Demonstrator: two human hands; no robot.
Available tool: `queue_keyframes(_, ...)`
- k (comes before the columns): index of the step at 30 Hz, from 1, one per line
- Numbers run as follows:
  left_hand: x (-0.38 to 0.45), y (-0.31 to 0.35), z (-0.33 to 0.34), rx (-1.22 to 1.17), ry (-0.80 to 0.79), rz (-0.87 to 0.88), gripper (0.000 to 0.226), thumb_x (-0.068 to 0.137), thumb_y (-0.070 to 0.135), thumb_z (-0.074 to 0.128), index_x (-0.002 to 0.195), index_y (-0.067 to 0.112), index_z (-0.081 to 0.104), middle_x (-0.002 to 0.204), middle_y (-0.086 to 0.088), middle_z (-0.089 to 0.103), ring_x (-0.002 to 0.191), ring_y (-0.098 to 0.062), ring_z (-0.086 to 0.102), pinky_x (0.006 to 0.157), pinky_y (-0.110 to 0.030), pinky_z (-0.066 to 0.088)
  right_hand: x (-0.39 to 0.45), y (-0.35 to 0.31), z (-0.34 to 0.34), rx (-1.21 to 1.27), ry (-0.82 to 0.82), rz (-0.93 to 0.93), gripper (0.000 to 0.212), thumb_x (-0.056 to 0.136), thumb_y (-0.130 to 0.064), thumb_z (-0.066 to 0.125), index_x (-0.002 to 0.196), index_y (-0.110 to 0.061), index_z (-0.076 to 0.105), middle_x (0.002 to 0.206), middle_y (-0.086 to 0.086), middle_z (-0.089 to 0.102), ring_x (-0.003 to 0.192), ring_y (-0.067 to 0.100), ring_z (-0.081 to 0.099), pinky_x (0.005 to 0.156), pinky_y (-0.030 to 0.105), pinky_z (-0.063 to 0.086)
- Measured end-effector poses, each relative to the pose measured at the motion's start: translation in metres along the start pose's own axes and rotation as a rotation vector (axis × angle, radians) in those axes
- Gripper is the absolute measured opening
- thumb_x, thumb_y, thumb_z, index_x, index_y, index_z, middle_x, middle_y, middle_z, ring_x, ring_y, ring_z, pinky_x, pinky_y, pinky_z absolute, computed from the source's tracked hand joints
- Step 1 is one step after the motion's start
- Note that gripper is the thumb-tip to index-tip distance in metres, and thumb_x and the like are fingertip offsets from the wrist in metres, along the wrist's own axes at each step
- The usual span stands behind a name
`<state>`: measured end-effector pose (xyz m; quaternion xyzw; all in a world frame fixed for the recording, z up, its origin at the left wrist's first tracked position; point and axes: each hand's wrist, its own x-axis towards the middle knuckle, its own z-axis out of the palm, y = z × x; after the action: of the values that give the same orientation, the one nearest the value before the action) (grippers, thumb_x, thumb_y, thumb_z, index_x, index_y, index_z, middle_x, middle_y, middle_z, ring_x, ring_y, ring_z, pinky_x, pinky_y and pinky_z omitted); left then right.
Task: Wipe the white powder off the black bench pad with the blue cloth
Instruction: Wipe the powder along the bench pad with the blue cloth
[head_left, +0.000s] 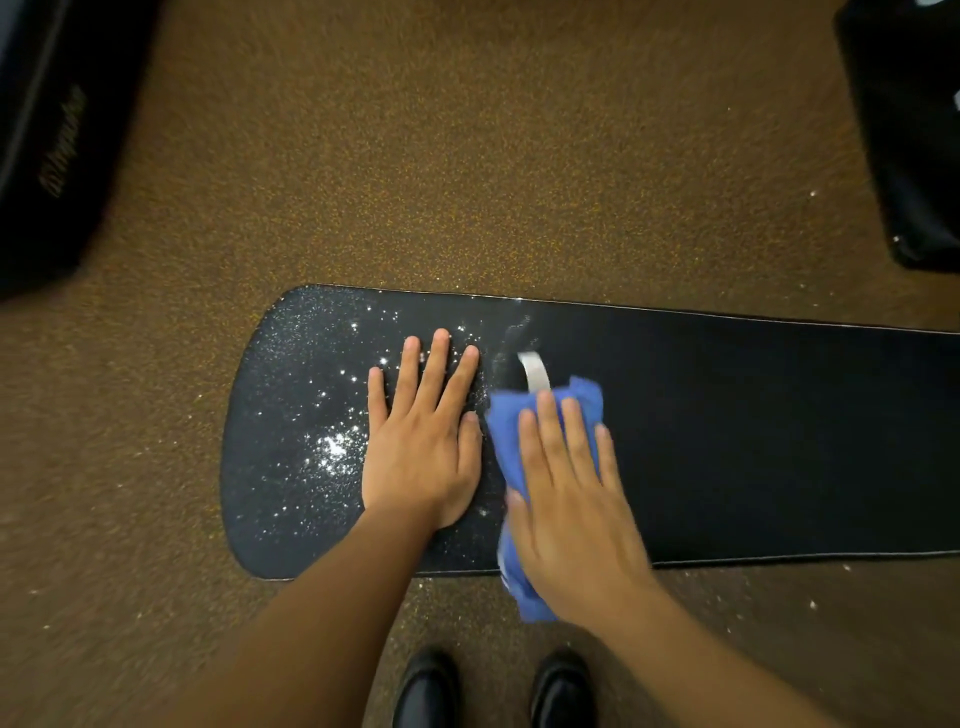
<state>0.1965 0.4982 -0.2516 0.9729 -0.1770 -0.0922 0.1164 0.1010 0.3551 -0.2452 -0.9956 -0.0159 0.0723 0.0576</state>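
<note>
The bench pad (753, 441) is black, speckled with white powder (332, 447) toward its left end. The cloth (511, 431) is blue with a pale grey tag (537, 371). The floor (467, 156) is brown flecked orange. Two shoes (426, 691) are glossy black.

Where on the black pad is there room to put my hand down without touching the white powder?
The pad is bare to the right of the blue cloth, out to the picture's edge. It is crowded at the rounded left end: powder lies beside the left hand, which is pressed flat. The right hand covers the cloth.
</note>
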Motion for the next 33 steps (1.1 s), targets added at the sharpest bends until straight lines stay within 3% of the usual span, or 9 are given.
queue_keyframes(2, -0.001, 0.001, -0.001, 0.014, -0.005, 0.001, 0.061, 0.097, 0.04, 0.017, 0.157, 0.029, 0.011, 0.165, 0.004, -0.003, 0.151, -0.02, -0.011, 0.121, -0.052, -0.002, -0.025, 0.035, 0.0, -0.038, -0.001, -0.025, 0.067, 0.094, -0.038, 0.03, 0.15, -0.001, 0.025, 0.16, 0.017, 0.013, 0.148, 0.035, 0.012, 0.114, 0.054, 0.015)
queue_keyframes(5, 0.0, 0.001, -0.001, 0.014, -0.004, -0.004, 0.06, 0.098, 0.04, 0.016, 0.157, 0.03, 0.009, 0.165, 0.004, -0.004, 0.151, -0.02, -0.012, 0.121, -0.052, -0.002, 0.009, 0.082, -0.007, -0.046, 0.019, 0.189, 0.068, 0.095, -0.038, 0.023, 0.15, 0.002, 0.022, 0.16, 0.02, 0.014, 0.148, 0.036, 0.011, 0.117, 0.055, 0.015)
queue_keyframes(9, -0.001, 0.002, 0.0, 0.014, -0.003, -0.004, 0.061, 0.097, 0.04, 0.017, 0.157, 0.03, 0.011, 0.165, 0.004, -0.002, 0.151, -0.021, -0.01, 0.121, -0.053, -0.002, 0.091, 0.056, -0.014, 0.075, 0.092, 0.452, 0.073, 0.091, -0.039, 0.018, 0.151, 0.003, 0.014, 0.16, 0.023, 0.009, 0.148, 0.039, 0.004, 0.118, 0.056, 0.008)
queue_keyframes(15, 0.0, 0.0, 0.001, 0.001, -0.002, 0.0, 0.062, 0.096, 0.039, 0.02, 0.157, 0.029, 0.016, 0.165, 0.004, 0.002, 0.152, -0.021, -0.006, 0.121, -0.053, 0.001, -0.006, 0.008, 0.0, 0.003, 0.022, -0.011, 0.068, 0.095, -0.037, 0.028, 0.152, -0.002, 0.016, 0.16, 0.019, 0.014, 0.148, 0.036, 0.009, 0.116, 0.056, 0.016)
queue_keyframes(19, -0.001, 0.001, 0.0, 0.006, 0.003, 0.001, 0.06, 0.098, 0.039, 0.019, 0.157, 0.029, 0.013, 0.165, 0.003, 0.0, 0.152, -0.021, -0.009, 0.121, -0.054, 0.001, 0.004, 0.068, -0.005, -0.032, 0.022, 0.15, 0.068, 0.094, -0.037, 0.026, 0.151, 0.001, 0.02, 0.159, 0.02, 0.018, 0.148, 0.037, 0.012, 0.116, 0.055, 0.015)
queue_keyframes(23, 0.0, 0.0, 0.001, 0.018, 0.006, 0.005, 0.06, 0.098, 0.038, 0.02, 0.157, 0.028, 0.015, 0.165, 0.002, 0.003, 0.152, -0.022, -0.006, 0.121, -0.054, 0.003, 0.1, 0.051, -0.017, 0.08, 0.083, 0.45, 0.076, 0.088, -0.038, 0.014, 0.151, 0.003, 0.014, 0.16, 0.023, 0.008, 0.148, 0.039, 0.003, 0.119, 0.056, 0.008)
queue_keyframes(25, 0.0, 0.0, 0.002, 0.017, 0.002, 0.005, 0.061, 0.097, 0.038, 0.02, 0.157, 0.028, 0.017, 0.165, 0.002, 0.003, 0.152, -0.022, -0.004, 0.12, -0.054, 0.002, 0.106, 0.022, -0.014, 0.054, 0.094, 0.353, 0.073, 0.089, -0.036, 0.016, 0.151, 0.003, 0.013, 0.16, 0.024, 0.007, 0.148, 0.04, 0.003, 0.119, 0.056, 0.008)
queue_keyframes(29, 0.0, -0.001, 0.001, 0.016, 0.004, 0.01, 0.061, 0.097, 0.038, 0.021, 0.156, 0.027, 0.018, 0.165, 0.003, 0.003, 0.152, -0.022, -0.005, 0.12, -0.052, 0.001, 0.017, 0.007, -0.004, 0.0, 0.002, -0.04, 0.069, 0.094, -0.036, 0.023, 0.152, 0.0, 0.011, 0.16, 0.022, 0.008, 0.148, 0.038, 0.004, 0.118, 0.056, 0.013)
queue_keyframes(33, -0.001, 0.0, -0.001, 0.018, 0.004, 0.008, 0.059, 0.099, 0.038, 0.019, 0.157, 0.028, 0.014, 0.165, 0.003, 0.001, 0.152, -0.021, -0.009, 0.12, -0.051, -0.001, 0.019, 0.068, -0.007, -0.04, 0.014, 0.123, 0.069, 0.092, -0.036, 0.025, 0.15, 0.002, 0.022, 0.159, 0.021, 0.017, 0.147, 0.038, 0.013, 0.116, 0.056, 0.019)
